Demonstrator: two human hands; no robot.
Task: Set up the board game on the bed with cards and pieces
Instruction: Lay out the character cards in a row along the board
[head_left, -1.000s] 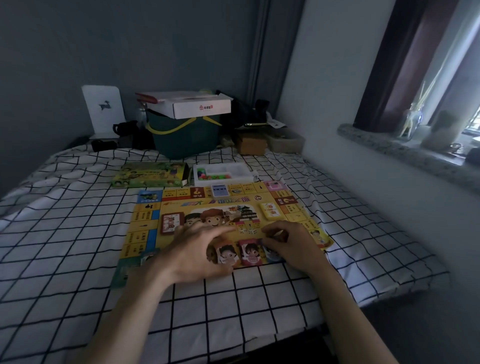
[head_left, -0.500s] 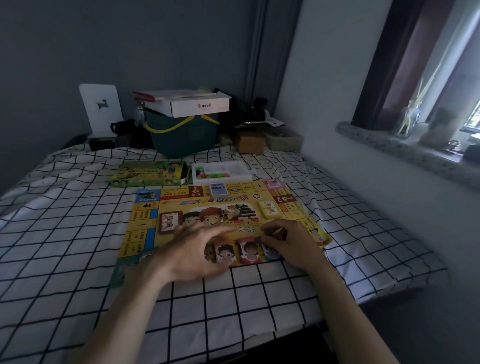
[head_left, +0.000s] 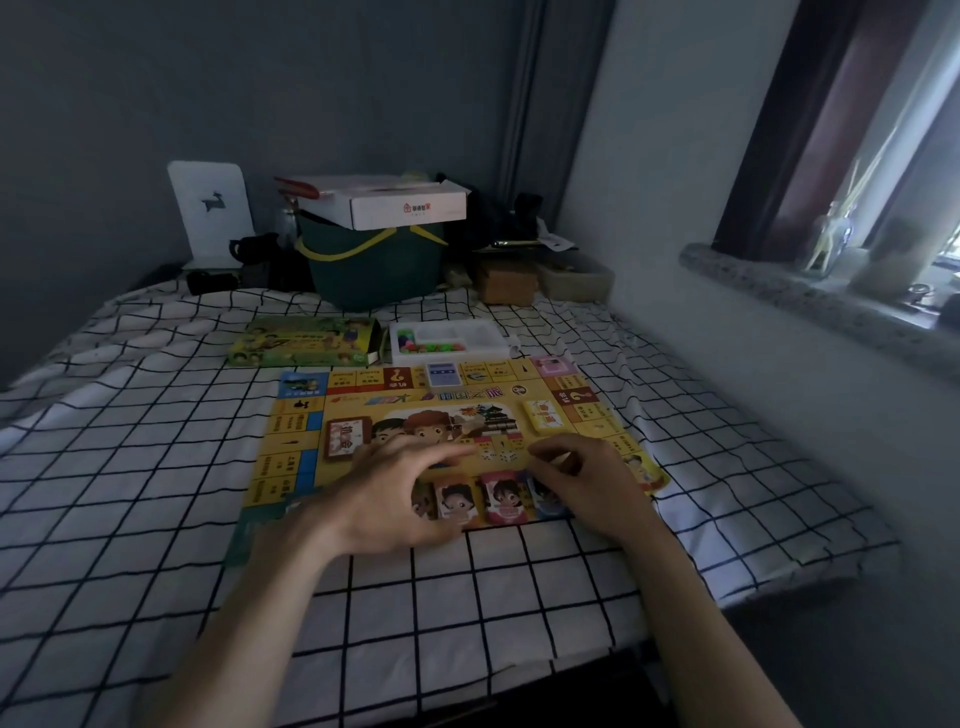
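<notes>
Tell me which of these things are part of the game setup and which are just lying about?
Part of the game:
game board
character cards
dice
yellow card deck
red card deck
tray of coloured pieces
game box

Lying about:
green bucket
white carton
small brown box

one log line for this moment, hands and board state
left hand: open over character cards | right hand: curled, grip unclear | game board: on bed, decks placed

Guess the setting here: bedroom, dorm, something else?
Most likely a small bedroom or dorm room. A bed with a white black-grid sheet fills the space between grey walls, a stone window sill sits at the right, and a dark green storage bin and boxes crowd the far end.
</notes>
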